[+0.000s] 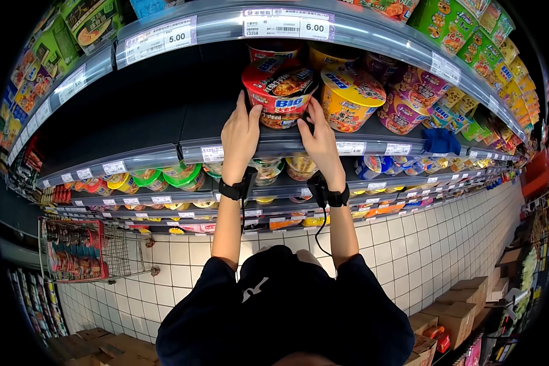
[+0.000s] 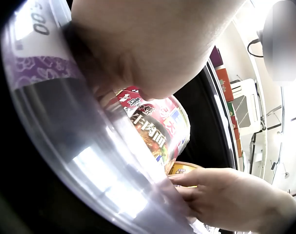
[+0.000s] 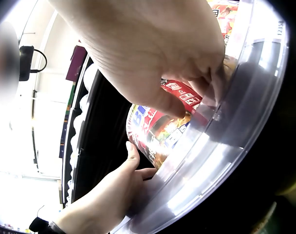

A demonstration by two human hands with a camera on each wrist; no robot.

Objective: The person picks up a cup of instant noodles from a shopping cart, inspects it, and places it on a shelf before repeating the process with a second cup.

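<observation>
A red "BIG" instant noodle bowl sits tilted at the front of a high shelf, with another red bowl behind it. My left hand grips its left side and my right hand grips its right side, both reaching over the clear shelf rail. In the left wrist view my left hand fills the top above the red bowl, and the right hand shows below. In the right wrist view my right hand curls its fingers round the bowl, with the left hand under it.
A yellow noodle bowl and purple bowls stand right of the red one. The shelf section to the left is dark and bare. A wire cart stands at lower left, and cardboard boxes lie on the tiled floor.
</observation>
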